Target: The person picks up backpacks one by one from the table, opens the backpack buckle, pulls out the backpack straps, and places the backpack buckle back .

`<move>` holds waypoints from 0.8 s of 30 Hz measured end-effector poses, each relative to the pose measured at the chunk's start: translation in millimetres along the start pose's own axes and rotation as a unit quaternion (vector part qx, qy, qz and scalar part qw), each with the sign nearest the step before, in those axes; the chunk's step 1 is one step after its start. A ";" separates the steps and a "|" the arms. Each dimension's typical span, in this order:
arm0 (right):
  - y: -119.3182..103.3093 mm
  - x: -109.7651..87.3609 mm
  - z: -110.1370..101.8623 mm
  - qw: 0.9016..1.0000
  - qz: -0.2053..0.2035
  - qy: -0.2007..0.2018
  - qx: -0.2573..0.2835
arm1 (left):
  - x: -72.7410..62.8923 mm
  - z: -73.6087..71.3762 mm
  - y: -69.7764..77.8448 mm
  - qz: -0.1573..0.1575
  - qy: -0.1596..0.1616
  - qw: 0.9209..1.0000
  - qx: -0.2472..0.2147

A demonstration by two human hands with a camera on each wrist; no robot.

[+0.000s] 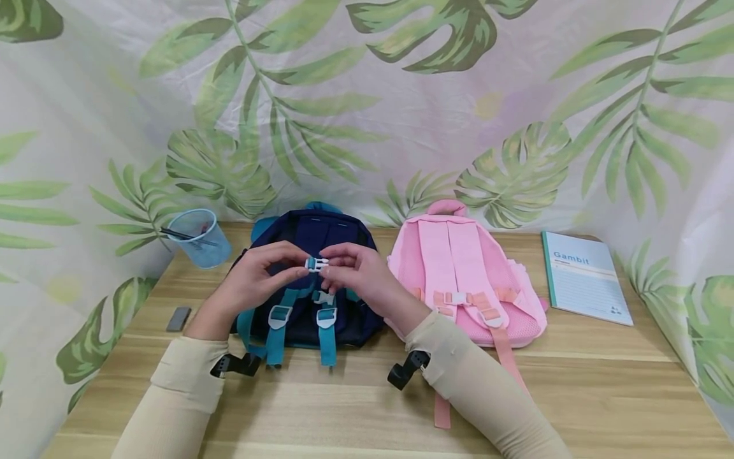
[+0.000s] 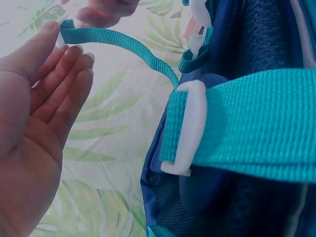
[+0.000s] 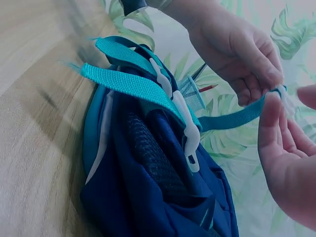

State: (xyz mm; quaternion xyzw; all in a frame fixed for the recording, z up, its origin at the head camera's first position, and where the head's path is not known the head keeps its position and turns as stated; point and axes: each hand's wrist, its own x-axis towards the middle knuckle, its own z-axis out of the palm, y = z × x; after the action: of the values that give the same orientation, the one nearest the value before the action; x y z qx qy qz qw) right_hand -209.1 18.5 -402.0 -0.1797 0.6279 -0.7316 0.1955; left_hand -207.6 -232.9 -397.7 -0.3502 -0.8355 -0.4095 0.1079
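Note:
A white side-release buckle (image 1: 317, 264) on a teal chest strap is held up in front of the navy backpack (image 1: 338, 220). With thumb and index finger, my left hand (image 1: 258, 274) pinches the strap side of the buckle. My right hand (image 1: 367, 274) holds the buckle's other end between its fingertips. From the backpack, the thin teal strap (image 2: 118, 42) stretches up to the fingers in the left wrist view. White strap adjusters (image 3: 185, 126) sit on the wider teal shoulder straps, whose loose ends hang toward the table's front.
To the right lies a pink backpack (image 1: 450, 236) with its straps facing up. A notebook (image 1: 590, 274) rests at the far right. At the left stand a blue mesh pen cup (image 1: 209, 252) and a small grey block (image 1: 179, 319) on the wooden table (image 1: 321, 414).

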 end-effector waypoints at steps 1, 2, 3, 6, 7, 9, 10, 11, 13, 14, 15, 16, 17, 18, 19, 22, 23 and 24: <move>0.2 0.2 0.6 1.000 -0.006 0.004 -0.019 | 0.2 0.3 -0.1 0.000 -0.003 1.000 -0.001; -0.3 -0.2 1.5 0.999 -0.011 0.010 -0.037 | 0.4 0.7 -0.3 -0.001 -0.006 1.000 -0.002; -0.5 -0.2 2.1 0.998 -0.014 0.016 -0.052 | 0.3 1.2 -0.5 -0.005 -0.010 1.000 -0.003; 0.0 -0.1 2.9 0.997 -0.021 0.031 -0.070 | -1.1 2.5 -2.8 -0.028 -0.027 0.999 -0.004; -0.1 0.1 3.2 0.997 -0.024 0.034 -0.069 | -2.2 2.8 -3.9 -0.039 -0.035 0.999 -0.001; -0.8 -0.2 3.4 0.997 -0.027 0.037 -0.066 | -5.1 3.9 -7.1 -0.064 -0.058 0.996 0.006; -1.3 -0.3 3.4 0.997 -0.029 0.037 -0.064 | -6.5 4.9 -9.1 -0.075 -0.073 0.994 0.013; -2.0 -0.4 3.3 0.997 -0.031 0.038 -0.065 | -8.1 6.1 -11.3 -0.084 -0.089 0.992 0.020; -3.4 -0.7 3.0 0.997 -0.034 0.037 -0.066 | -11.1 8.8 -15.0 -0.094 -0.116 0.988 0.032; -4.2 -0.9 2.8 0.996 -0.035 0.037 -0.067 | -12.4 10.2 -16.9 -0.095 -0.125 0.987 0.035; -5.1 -1.1 2.7 0.996 -0.035 0.036 -0.069 | -13.6 11.5 -18.5 -0.094 -0.130 0.986 0.036; -5.9 -1.2 2.7 0.996 -0.035 0.035 -0.070 | -14.6 12.6 -19.8 -0.091 -0.131 0.986 0.038; -6.7 -1.4 2.5 0.996 -0.035 0.033 -0.071 | -15.6 13.3 -20.9 -0.090 -0.130 0.987 0.037; -7.6 -1.6 2.4 0.996 -0.033 0.032 -0.072 | -16.4 13.9 -22.0 -0.088 -0.126 0.987 0.037; -8.7 -2.1 2.3 0.996 -0.032 0.031 -0.073 | -17.0 14.3 -22.9 -0.087 -0.122 0.988 0.037; -12.2 -3.7 1.6 0.997 -0.027 0.028 -0.070 | -18.0 14.5 -24.3 -0.081 -0.112 0.990 0.040; -13.2 -4.2 1.4 0.997 -0.026 0.027 -0.069 | -18.0 14.6 -24.5 -0.078 -0.110 0.990 0.041; -14.4 -4.9 1.2 0.997 -0.024 0.027 -0.067 | -17.9 14.6 -24.9 -0.076 -0.109 0.990 0.041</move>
State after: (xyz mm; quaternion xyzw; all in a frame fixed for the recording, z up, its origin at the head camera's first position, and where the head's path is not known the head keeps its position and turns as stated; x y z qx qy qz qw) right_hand -205.2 21.9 -387.7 -0.1873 0.6759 -0.6971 0.1487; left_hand -209.6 -241.2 -430.6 -0.3231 -0.8826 -0.3414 -0.0011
